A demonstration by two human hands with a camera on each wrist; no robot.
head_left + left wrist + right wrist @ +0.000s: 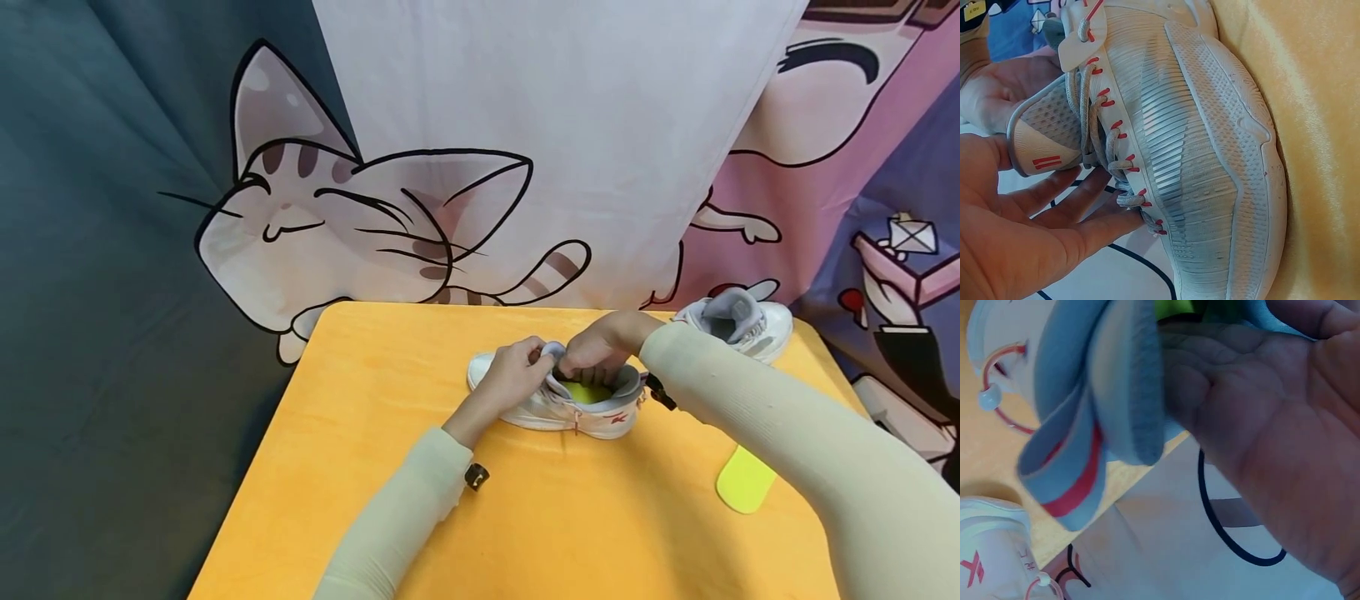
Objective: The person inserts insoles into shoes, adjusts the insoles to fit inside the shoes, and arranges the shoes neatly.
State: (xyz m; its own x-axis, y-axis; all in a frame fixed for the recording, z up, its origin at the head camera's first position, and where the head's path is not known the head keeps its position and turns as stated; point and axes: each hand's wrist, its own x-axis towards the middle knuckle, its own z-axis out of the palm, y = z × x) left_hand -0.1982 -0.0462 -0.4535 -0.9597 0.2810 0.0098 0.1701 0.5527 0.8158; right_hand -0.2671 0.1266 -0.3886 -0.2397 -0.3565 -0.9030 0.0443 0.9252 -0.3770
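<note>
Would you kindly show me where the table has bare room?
Bare table lies left of the held shoe, and between the left sleeve and lime insole. Crowded: around left hand, right hand and the second shoe at far right.

I see a red X-like sign (972, 570) on the far shoe (999, 540), two red bars (1046, 162) on the tongue (1050, 128) of the held shoe (1210, 156).
</note>
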